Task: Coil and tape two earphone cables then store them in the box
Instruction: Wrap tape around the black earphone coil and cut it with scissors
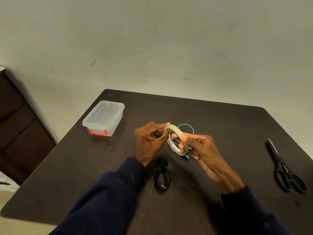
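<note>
table: dark table (220, 119), all items lay on it.
box: clear box (103, 118) with red latch, lid on, far left, well apart from the hands.
scissors: black scissors (284, 168) at right edge, untouched.
left hand: left hand (149, 141) pinched the top edge of the tape roll (175, 128), likely hunting the tape end.
right hand: right hand (201, 150) gripped the roll, fingers curled through the ring, held above the table.
black cable: black earphone cable (162, 177) lay in a long loose bundle between the forearms, jack at near end; taped or not, couldn't tell.
teal cable: teal earphone cable (186, 124), one loop seen behind the hands, rest hidden.
handling: cables light, limp and springy, loops likely to spread; best pinched across the bundle's middle, all strands together. Tape sticky, thin.
</note>
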`<state>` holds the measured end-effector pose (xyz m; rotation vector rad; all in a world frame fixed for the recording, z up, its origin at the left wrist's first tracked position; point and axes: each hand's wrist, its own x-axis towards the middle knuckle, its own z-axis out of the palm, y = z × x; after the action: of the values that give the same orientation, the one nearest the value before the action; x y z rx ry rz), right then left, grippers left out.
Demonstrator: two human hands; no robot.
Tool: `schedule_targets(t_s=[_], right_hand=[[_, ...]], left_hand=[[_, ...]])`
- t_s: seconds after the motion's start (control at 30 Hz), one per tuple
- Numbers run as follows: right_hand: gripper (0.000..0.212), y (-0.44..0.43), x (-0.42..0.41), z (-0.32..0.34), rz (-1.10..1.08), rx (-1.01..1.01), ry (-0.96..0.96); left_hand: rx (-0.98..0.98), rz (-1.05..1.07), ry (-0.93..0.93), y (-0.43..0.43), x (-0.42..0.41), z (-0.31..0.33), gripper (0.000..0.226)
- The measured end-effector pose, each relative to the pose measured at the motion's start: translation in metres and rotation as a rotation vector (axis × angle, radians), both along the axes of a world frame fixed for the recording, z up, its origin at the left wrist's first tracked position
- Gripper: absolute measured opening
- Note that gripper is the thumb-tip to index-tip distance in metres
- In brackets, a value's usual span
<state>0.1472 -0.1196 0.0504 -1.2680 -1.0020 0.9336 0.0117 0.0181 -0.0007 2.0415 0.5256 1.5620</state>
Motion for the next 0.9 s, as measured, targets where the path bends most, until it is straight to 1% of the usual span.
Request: schedule_targets(t_s=[0.13, 0.27, 0.37, 0.43, 0.57, 0.63, 0.7, 0.83, 0.9], right_hand=[[0.027, 0.000, 0.002, 0.002, 0.016, -0.002, -0.012], [0.029, 0.001, 0.003, 0.002, 0.036, -0.011, -0.030], [0.025, 0.001, 0.003, 0.003, 0.040, -0.006, -0.007], [0.027, 0.002, 0.002, 0.002, 0.009, -0.006, 0.011], [0.027, 0.007, 0.001, -0.001, -0.125, -0.067, 0.078], [0.029, 0.008, -0.001, -0.001, -0.157, -0.079, 0.071], [0.029, 0.007, 0.000, -0.001, -0.176, -0.084, 0.069], [0.026, 0.006, 0.003, -0.002, -0.153, -0.107, 0.040], [0.026, 0.005, 0.004, -0.002, -0.128, -0.105, 0.052]], left_hand=[[-0.083, -0.060, -0.036, 0.000, 0.001, -0.001, 0.026], [-0.164, -0.093, -0.058, 0.000, 0.002, -0.002, 0.031], [-0.252, -0.121, -0.077, 0.001, 0.004, -0.007, 0.030], [-0.296, -0.122, -0.084, 0.002, 0.005, -0.009, 0.028], [-0.214, -0.086, -0.061, 0.002, 0.006, -0.008, 0.024], [-0.137, -0.057, -0.026, 0.003, 0.006, -0.008, 0.021], [-0.105, -0.046, 0.003, 0.004, 0.007, -0.009, 0.020], [-0.191, -0.082, -0.008, 0.001, 0.007, -0.009, 0.029], [-0.235, -0.102, -0.026, 0.001, 0.006, -0.009, 0.028]])
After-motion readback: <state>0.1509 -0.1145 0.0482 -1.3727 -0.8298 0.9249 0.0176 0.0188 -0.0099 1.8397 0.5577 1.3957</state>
